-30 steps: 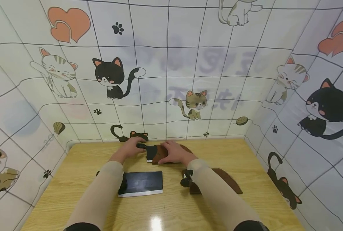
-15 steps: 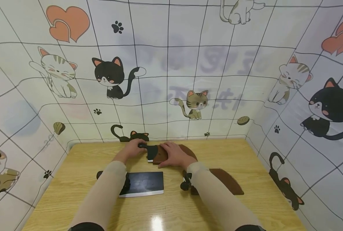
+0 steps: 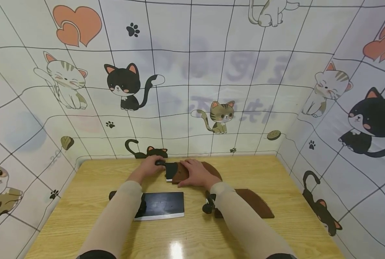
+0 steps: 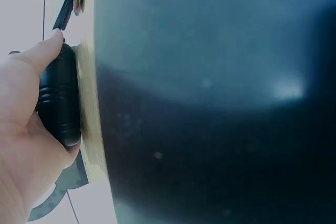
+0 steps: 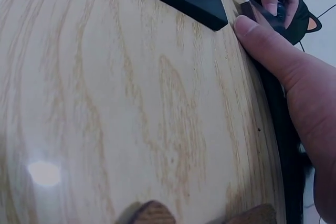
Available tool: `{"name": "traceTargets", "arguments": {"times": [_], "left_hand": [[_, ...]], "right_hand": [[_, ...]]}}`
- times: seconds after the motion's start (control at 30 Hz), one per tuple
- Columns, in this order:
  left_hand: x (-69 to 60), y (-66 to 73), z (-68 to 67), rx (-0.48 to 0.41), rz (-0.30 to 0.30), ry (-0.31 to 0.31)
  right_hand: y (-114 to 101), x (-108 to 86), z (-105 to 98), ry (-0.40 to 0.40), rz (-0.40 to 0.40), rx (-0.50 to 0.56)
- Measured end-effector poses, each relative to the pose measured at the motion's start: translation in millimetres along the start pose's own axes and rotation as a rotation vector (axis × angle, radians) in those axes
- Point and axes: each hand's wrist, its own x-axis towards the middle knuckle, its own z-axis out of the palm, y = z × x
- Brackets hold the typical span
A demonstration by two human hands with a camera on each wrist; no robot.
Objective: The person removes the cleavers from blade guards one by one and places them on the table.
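At the back of the table, a cleaver with a black handle (image 4: 58,95) sits partly in a brown sheath (image 3: 180,173). Between handle and sheath, a short stretch of its dark blade (image 3: 171,171) with a pale edge shows. My left hand (image 3: 148,168) grips the handle, thumb along it in the left wrist view. My right hand (image 3: 197,173) holds the sheath, fingers over its far side and thumb (image 5: 257,35) at its near edge. A second, bare cleaver (image 3: 163,205) lies nearer, partly under the left forearm; its blade fills much of the left wrist view.
Another brown fan-shaped sheath (image 3: 252,203) lies on the right, partly covered by the right forearm. A small dark object (image 3: 207,208) shows beside that wrist. The wooden table (image 3: 195,237) meets a cat-patterned cloth wall (image 3: 186,90) at the back and sides.
Both hands and the sheathed cleaver have shifted slightly to the right since a second ago. Over the last half second they have barely moved.
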Motion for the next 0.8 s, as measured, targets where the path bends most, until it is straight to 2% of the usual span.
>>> {"name": "traceTargets", "arguments": {"times": [0.23, 0.37, 0.47, 0.5, 0.53, 0.7, 0.73, 0.8], "left_hand": [[3.3, -5.1, 4.0, -0.007, 0.053, 0.042], [8.1, -14.0, 6.8, 0.003, 0.115, 0.1], [5.2, -9.2, 2.3, -0.005, 0.144, 0.123], [6.6, -15.4, 3.4, -0.013, 0.176, 0.134], [2.7, -8.1, -0.1, -0.02, 0.174, 0.136], [-7.2, 9.9, -6.9, 0.03, 0.148, 0.178], [-11.9, 21.6, -10.5, 0.051, 0.113, 0.178], [-14.8, 25.4, -10.9, 0.066, 0.092, 0.179]], "right_hand": [[3.6, 1.3, -0.4, -0.001, -0.014, -0.05], [3.0, -0.8, -4.6, 0.021, -0.013, -0.069], [0.7, -4.3, -9.5, 0.046, -0.022, -0.07], [-0.2, -5.7, -11.2, 0.055, -0.027, -0.072], [-1.4, -7.1, -13.2, 0.062, -0.034, -0.072], [-7.2, -13.9, -20.9, 0.099, -0.075, -0.07], [-8.4, -15.3, -22.1, 0.104, -0.08, -0.072], [-10.2, -17.8, -23.9, 0.115, -0.087, -0.085]]}}
